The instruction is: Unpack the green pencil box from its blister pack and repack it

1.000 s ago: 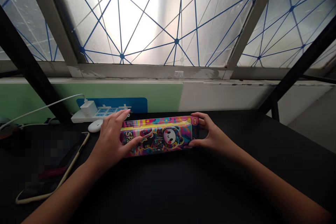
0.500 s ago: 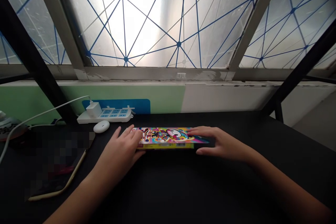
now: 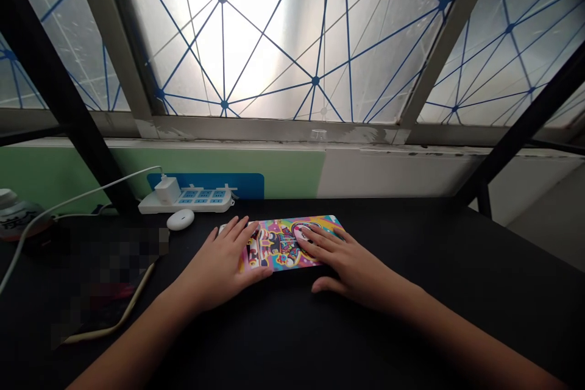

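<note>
Black tabletop (image 3: 292, 341), box (image 3: 276, 244) (hands (image 3: 223, 268) atop)

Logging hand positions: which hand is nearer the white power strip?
Left. The left hand is in front of the power strip, slightly right; the right hand is farther off rightward.

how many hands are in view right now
2: the left hand over the left end of the colorful box, and the right hand over its right part; no others show.
</note>
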Demonstrator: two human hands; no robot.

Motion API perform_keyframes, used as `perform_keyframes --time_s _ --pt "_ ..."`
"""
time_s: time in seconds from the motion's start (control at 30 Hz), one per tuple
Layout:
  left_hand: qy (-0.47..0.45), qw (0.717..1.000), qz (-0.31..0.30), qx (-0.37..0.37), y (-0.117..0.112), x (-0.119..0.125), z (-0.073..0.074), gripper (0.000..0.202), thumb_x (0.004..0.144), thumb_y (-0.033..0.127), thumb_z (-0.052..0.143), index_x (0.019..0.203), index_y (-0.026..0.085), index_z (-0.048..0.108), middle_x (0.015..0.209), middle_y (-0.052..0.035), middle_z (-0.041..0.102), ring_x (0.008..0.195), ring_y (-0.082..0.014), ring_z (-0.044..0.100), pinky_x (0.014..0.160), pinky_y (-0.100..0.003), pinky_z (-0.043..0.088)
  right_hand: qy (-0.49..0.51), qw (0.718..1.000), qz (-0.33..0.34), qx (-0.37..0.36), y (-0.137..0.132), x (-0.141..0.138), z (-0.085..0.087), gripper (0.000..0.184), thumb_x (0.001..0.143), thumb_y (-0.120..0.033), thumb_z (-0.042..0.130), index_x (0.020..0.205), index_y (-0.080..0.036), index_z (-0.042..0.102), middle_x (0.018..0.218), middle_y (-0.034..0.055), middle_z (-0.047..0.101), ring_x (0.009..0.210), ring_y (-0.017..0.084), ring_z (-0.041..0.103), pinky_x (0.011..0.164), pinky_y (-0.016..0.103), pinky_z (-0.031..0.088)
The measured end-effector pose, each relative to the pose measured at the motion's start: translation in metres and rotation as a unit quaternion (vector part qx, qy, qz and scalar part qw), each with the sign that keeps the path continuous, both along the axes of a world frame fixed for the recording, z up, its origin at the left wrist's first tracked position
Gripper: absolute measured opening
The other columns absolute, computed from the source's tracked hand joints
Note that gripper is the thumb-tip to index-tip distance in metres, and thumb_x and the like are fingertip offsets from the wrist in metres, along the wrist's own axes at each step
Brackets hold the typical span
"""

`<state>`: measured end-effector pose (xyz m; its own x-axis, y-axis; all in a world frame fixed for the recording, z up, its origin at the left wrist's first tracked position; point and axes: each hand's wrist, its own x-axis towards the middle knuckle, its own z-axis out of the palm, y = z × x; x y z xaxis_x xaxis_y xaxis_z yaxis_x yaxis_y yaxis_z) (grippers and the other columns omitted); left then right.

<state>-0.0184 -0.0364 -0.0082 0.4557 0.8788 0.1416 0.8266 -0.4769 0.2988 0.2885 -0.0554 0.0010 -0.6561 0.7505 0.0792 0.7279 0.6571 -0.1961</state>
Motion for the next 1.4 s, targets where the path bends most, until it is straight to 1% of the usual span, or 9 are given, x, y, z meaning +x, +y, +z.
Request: perform_keyframes --time_s 0.17,0.33,0.47,0.57,0.73,0.83,1.2,1.3,1.4 --pt "0.013 0.999 0.002 -0.035 0.0 -0.004 0.002 0.09 0.086 0.078 0.045 0.157 0.025 0.03 0.165 -0.0103 0.022 0.152 -0.0383 0.016 0.117 -0.061 0.022 -0.03 0.994 -0.066 -0.082 0.003 0.05 0.02 0.065 0.094 -0.065 0.051 0.152 -0.047 0.03 0.161 -0.0008 0.032 0.149 0.035 0.026 0.117 0.063 0.018" --pt "0.014 0.999 -0.042 0.03 -0.001 -0.003 0.011 0.086 0.087 0.077 0.047 0.155 0.025 0.035 0.163 -0.0127 0.029 0.152 -0.0384 0.016 0.118 -0.063 0.016 -0.04 0.989 -0.143 -0.021 0.002 0.083 0.017 0.053 0.093 -0.064 0.052 0.138 -0.038 0.059 0.152 0.0073 0.049 0.141 0.04 0.04 0.113 0.067 0.023" --pt "-0.019 0.992 -0.07 0.105 -0.003 0.009 0.017 0.078 0.095 0.067 0.043 0.157 0.021 0.031 0.164 -0.0134 0.026 0.153 -0.0327 0.012 0.121 -0.054 0.016 0.003 0.996 -0.067 0.052 -0.001 0.028 0.011 0.074 0.089 -0.066 0.057 0.152 -0.03 0.042 0.161 0.0119 0.032 0.146 0.038 0.032 0.115 0.062 0.029" --pt "-0.003 0.995 -0.041 0.087 -0.004 0.02 0.011 0.08 0.096 0.068 0.041 0.159 0.022 0.024 0.166 -0.0162 0.019 0.153 -0.0344 0.012 0.118 -0.056 0.022 -0.018 0.998 -0.002 0.059 0.005 -0.029 0.007 0.091 0.086 -0.069 0.059 0.158 -0.023 0.027 0.165 0.0137 0.017 0.151 0.038 0.016 0.118 0.062 0.024" --pt "0.038 0.999 -0.022 0.026 -0.002 0.019 0.0 0.087 0.094 0.075 0.033 0.161 0.022 0.017 0.164 -0.017 0.024 0.151 -0.0354 0.018 0.117 -0.057 0.024 -0.049 0.996 0.039 0.068 0.02 -0.065 -0.003 0.08 0.093 -0.054 0.06 0.157 -0.018 0.03 0.162 0.017 0.028 0.15 0.036 0.021 0.119 0.057 0.025" --pt "0.046 0.998 -0.034 0.009 -0.001 0.013 0.003 0.085 0.094 0.076 0.029 0.159 0.021 0.025 0.165 -0.0144 0.021 0.152 -0.0335 0.017 0.119 -0.056 0.021 -0.04 0.996 0.04 0.074 0.019 -0.042 -0.008 0.065 0.098 -0.038 0.055 0.157 -0.024 0.032 0.161 0.0129 0.032 0.148 0.032 0.028 0.119 0.054 0.029" --pt "0.025 0.996 -0.051 -0.062 0.001 -0.012 0.013 0.076 0.096 0.072 0.032 0.156 0.025 0.033 0.165 -0.01 0.019 0.153 -0.0314 0.014 0.12 -0.059 0.014 -0.016 0.982 -0.049 0.18 -0.018 0.094 -0.027 0.072 0.095 -0.011 0.039 0.158 -0.041 0.02 0.156 0.0017 0.044 0.137 0.028 0.049 0.105 0.05 0.05" --pt "0.001 0.998 -0.032 -0.056 0.006 -0.017 0.011 0.071 0.097 0.069 0.035 0.153 0.025 0.038 0.164 -0.0114 0.024 0.152 -0.0324 0.017 0.119 -0.06 0.016 0.022 0.965 -0.098 0.243 -0.026 0.101 -0.008 0.071 0.095 -0.012 0.039 0.158 -0.038 0.023 0.153 0.0034 0.048 0.13 0.029 0.057 0.103 0.05 0.052" --pt "-0.013 0.998 -0.028 -0.049 0.012 -0.015 0.008 0.069 0.097 0.064 0.041 0.151 0.021 0.042 0.163 -0.0146 0.027 0.152 -0.0325 0.019 0.119 -0.06 0.017 0.049 0.95 -0.092 0.294 -0.043 0.073 0.013 0.07 0.093 -0.009 0.041 0.156 -0.035 0.031 0.149 0.0038 0.054 0.127 0.028 0.06 0.104 0.046 0.051"
